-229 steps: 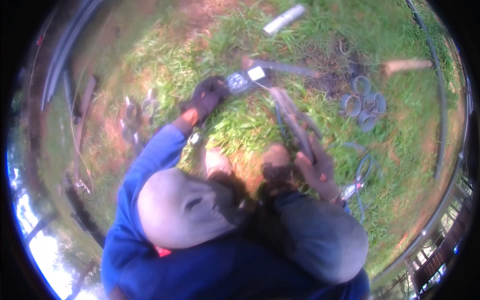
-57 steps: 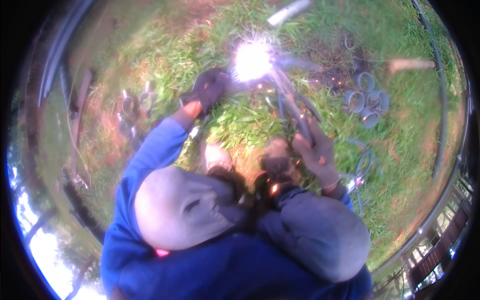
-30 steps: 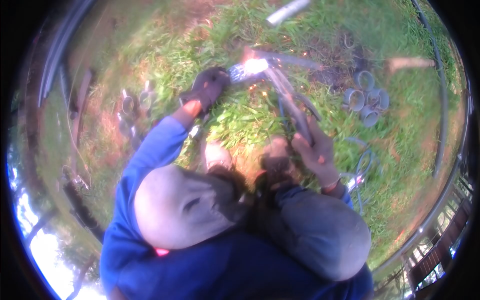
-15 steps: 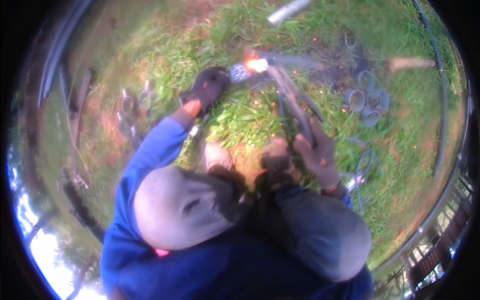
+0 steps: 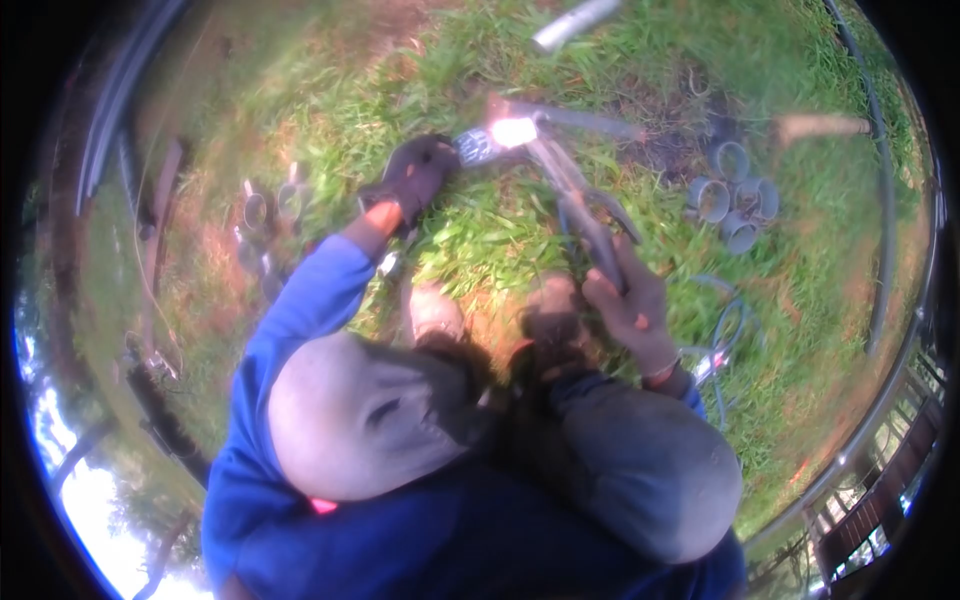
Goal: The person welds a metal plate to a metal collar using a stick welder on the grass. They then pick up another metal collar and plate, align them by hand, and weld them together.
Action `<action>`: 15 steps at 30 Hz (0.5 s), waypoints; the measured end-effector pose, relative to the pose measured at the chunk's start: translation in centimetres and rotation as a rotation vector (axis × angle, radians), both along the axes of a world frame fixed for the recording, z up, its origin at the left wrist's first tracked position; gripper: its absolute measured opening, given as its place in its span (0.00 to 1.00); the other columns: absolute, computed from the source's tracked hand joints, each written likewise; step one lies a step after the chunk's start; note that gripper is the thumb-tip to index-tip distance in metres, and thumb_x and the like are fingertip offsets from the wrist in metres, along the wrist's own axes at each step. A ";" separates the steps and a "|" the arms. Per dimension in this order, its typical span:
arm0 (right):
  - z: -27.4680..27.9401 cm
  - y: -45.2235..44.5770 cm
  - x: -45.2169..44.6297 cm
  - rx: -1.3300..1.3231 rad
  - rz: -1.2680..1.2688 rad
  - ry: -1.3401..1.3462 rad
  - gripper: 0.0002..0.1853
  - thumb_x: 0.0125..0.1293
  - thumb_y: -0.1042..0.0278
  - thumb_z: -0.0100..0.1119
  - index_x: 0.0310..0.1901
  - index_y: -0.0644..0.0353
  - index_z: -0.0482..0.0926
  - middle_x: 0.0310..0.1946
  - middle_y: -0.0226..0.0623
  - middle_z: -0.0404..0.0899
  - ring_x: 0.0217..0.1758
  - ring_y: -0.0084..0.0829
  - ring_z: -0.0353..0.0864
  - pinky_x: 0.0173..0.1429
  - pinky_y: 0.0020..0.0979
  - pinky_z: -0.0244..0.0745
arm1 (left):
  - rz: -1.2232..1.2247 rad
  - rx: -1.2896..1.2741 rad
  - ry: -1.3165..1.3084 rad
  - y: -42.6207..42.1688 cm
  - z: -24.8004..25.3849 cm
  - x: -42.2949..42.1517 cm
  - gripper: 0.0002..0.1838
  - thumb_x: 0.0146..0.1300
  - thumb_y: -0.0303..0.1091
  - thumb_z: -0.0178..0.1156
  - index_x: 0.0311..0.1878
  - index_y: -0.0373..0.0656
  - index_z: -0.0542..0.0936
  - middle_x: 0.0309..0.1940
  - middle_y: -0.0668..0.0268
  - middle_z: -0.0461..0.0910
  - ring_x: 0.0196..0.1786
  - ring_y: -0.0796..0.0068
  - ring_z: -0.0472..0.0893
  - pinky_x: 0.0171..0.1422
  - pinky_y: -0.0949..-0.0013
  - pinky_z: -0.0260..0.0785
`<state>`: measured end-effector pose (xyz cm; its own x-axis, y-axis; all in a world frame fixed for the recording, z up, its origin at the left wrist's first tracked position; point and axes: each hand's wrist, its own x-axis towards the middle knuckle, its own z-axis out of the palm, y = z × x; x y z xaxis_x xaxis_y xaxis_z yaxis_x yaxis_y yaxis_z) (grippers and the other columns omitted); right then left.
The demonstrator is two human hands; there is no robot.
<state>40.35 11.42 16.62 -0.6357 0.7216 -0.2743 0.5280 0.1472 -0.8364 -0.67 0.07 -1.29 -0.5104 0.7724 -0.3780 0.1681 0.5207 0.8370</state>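
My left hand [image 5: 415, 175], in a dark glove, is closed on the near end of a grey metal piece [image 5: 478, 147] above the grass. A white-hot glow [image 5: 514, 131] covers the far end of that piece and hides the detail there. My right hand [image 5: 632, 305] is wrapped round the handle of a long torch [image 5: 572, 190] with a lever along its side. The torch's tip points up and left, into the glow. A thin grey bar or pipe [image 5: 590, 121] extends right from the glow; whether it joins the metal piece I cannot tell.
Several short pipe rings [image 5: 738, 200] lie on the grass at right, others [image 5: 256, 210] at left. A blue hose [image 5: 730, 325] coils beside my right hand. A pale pipe [image 5: 577, 24] is at the top, long dark bars [image 5: 120, 100] at upper left. My boots [image 5: 435, 312] stand below.
The glow has grown whiter and wider, and fewer orange sparks show. The torch and my right hand have shifted very slightly. My left hand stays in place.
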 end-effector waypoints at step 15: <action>0.0 0.2 -0.3 -0.022 0.001 0.019 0.36 0.77 0.71 0.79 0.85 0.58 0.82 0.49 0.50 0.95 0.48 0.40 0.98 0.56 0.41 0.90 | 0.012 0.022 -0.017 0.0 0.0 0.1 0.17 0.88 0.35 0.67 0.68 0.37 0.94 0.54 0.53 0.98 0.55 0.65 0.94 0.61 0.58 0.86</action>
<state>40.06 11.59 16.61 -0.6416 0.7150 -0.2778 0.5115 0.1288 -0.8496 -0.55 0.08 -1.30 -0.5133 0.7746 -0.3695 0.1482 0.5041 0.8509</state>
